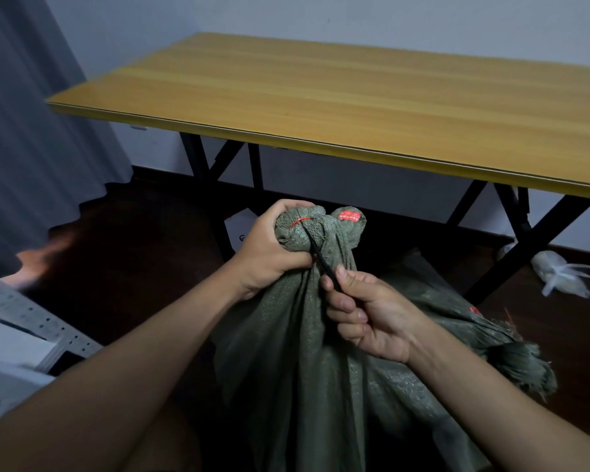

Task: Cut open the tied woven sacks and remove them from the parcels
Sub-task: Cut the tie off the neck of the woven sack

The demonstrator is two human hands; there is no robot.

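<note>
A dark green woven sack [307, 352] stands on the floor in front of me, its neck bunched and bound with a red tie [299, 221]. My left hand [269, 247] grips the bunched neck just below the tie. My right hand [365, 311] pinches a thin black blade [317, 253] whose tip reaches up to the knot beside the tie. A red printed label [348, 215] shows on the sack's top flap. Whatever is inside the sack is hidden.
A wooden folding table [355, 97] on black legs stands just beyond the sack. A second green sack end [521, 366] lies at the right. A white plastic bag [559, 272] sits on the dark floor under the table. Grey curtain [31, 131] at the left.
</note>
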